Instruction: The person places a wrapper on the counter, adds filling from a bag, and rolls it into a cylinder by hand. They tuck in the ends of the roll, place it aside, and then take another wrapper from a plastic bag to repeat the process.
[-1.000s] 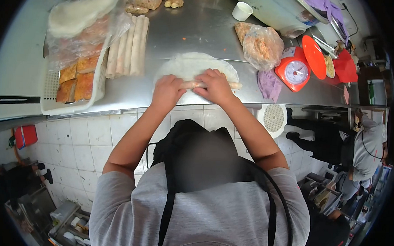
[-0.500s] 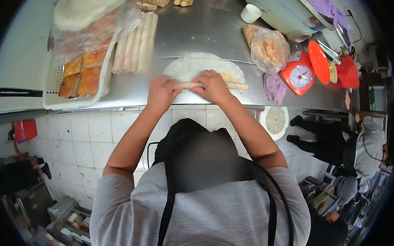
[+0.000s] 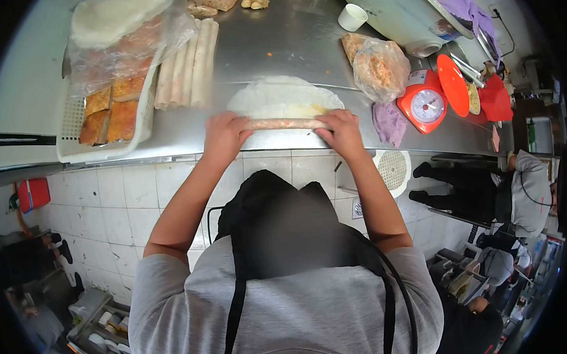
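A long thin roll of filling (image 3: pixel 286 124) lies across a round translucent wrapper sheet (image 3: pixel 281 96) at the counter's front edge. My left hand (image 3: pixel 227 135) grips the left end of the roll with curled fingers. At the right end, my right hand (image 3: pixel 341 132) holds it the same way. Left of the wrapper, several long pale finished rolls (image 3: pixel 190 65) lie side by side. A white basket (image 3: pixel 148 117) beside them holds browned square slabs (image 3: pixel 121 120) and a plastic bag with pale sheets (image 3: pixel 116 18).
A bag of orange filling (image 3: pixel 382 67), a purple cloth (image 3: pixel 389 123), a red scale (image 3: pixel 424 106) and a white cup (image 3: pixel 352 18) are on the right of the steel counter (image 3: pixel 283 44). A large tub (image 3: pixel 398 20) stands behind. Other people (image 3: pixel 529 194) are at far right.
My right hand has moved right, from the roll's middle to its right end. My left hand stays near the left end. The view has shifted slightly.
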Demonstrator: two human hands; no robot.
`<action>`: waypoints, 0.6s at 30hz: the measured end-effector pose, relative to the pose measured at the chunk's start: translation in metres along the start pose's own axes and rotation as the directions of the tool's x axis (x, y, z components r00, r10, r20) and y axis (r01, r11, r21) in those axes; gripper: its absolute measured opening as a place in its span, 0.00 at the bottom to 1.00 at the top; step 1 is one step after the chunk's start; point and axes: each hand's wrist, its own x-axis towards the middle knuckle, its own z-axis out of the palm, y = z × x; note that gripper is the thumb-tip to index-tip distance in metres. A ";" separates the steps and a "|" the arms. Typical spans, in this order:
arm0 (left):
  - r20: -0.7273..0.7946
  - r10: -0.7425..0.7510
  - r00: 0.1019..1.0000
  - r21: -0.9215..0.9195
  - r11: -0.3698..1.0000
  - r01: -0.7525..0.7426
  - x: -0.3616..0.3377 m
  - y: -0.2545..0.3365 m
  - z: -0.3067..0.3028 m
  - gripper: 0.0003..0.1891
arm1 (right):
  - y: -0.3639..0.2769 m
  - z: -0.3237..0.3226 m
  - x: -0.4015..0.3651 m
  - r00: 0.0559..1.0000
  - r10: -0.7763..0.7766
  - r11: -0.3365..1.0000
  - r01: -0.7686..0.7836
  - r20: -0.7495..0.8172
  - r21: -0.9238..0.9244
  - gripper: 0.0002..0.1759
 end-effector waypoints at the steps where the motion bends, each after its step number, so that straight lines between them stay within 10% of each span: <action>1: -0.016 0.011 1.000 -0.012 1.000 -0.012 0.000 0.000 -0.001 0.16 | 0.006 -0.004 -0.005 1.000 0.015 1.000 -0.015 0.004 0.000 0.14; 12: 0.202 -0.116 0.973 0.001 0.993 0.118 0.024 0.001 -0.020 0.06 | 0.008 -0.014 0.011 0.933 0.343 0.939 -0.342 0.107 -0.030 0.09; 15: 0.190 -0.089 0.978 -0.001 0.996 0.091 0.032 -0.001 -0.021 0.05 | -0.004 -0.004 0.018 0.981 0.193 0.946 -0.190 -0.012 -0.264 0.13; 18: 0.110 -0.020 0.994 0.045 0.999 0.015 0.036 0.002 -0.024 0.07 | -0.022 0.005 0.017 0.992 -0.098 0.995 0.101 -0.083 0.024 0.14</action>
